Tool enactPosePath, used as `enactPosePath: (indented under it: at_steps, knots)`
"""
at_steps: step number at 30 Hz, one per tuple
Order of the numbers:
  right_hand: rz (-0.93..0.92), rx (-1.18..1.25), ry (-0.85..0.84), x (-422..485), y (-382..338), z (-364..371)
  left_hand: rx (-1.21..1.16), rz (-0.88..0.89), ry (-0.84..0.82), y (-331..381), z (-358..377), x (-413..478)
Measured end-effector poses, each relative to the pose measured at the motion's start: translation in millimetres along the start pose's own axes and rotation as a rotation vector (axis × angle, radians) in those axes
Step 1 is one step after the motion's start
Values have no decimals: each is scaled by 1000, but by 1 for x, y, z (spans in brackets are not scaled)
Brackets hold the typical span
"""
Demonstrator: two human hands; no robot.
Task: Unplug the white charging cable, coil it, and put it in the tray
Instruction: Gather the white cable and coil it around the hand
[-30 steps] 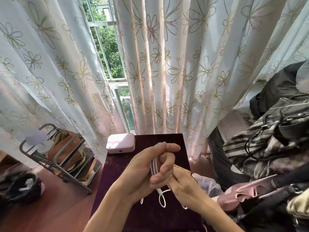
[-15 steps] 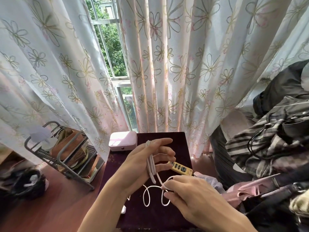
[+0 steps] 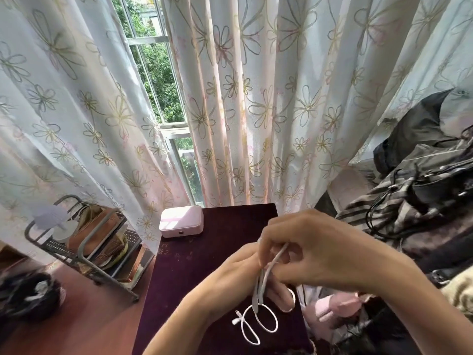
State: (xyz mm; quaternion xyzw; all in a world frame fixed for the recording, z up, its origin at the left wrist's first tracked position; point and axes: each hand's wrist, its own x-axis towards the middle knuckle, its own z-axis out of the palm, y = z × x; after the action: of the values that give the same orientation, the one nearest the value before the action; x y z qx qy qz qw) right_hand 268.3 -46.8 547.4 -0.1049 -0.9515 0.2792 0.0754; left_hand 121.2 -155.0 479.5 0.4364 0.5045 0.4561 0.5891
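The white charging cable [image 3: 258, 321] hangs in loops over the dark maroon table [image 3: 204, 252]. My left hand [image 3: 230, 275] holds a bundle of its strands, palm turned right. My right hand [image 3: 307, 249] is above and across the left one, fingers pinching a strand of the same cable near the bundle's top. One small white connector end dangles at the left of the lower loops. The yellow power strip is hidden behind my hands. I see no tray that I can identify for certain.
A pink-white closed box [image 3: 181, 221] sits at the table's back left corner. A metal rack [image 3: 84, 249] with bags stands on the floor to the left. Clothes and bags [image 3: 422, 201] pile up on the right. Flowered curtains [image 3: 268, 98] hang behind.
My right hand has risen from below the left hand to above and across it, carrying a cable strand up. The power strip, visible half a second ago, is now covered.
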Motion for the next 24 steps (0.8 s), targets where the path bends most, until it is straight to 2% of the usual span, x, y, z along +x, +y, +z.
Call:
enactPosePath:
  at_steps: [4, 6, 8, 13, 16, 19, 24]
  knots:
    - [20, 296, -9, 18, 20, -15, -307, -102, -165, -4, 5, 6]
    - [12, 390, 19, 24, 30, -14, -389, -70, -264, -6, 5, 7]
    - [8, 499, 53, 27, 39, -8, -419, -22, -296, -4, 6, 6]
    - [-28, 744, 180, 25, 57, 15, -538, 42, -259, 5, 3, -2]
    - [10, 795, 255, 22, 64, 33, -613, 83, -251, 11, 3, -4]
    - [44, 952, 314, 23, 67, 55, -721, 87, -242, 16, 5, -1]
    - [124, 965, 325, 27, 65, 96, -740, 141, -115, 18, 8, 8]
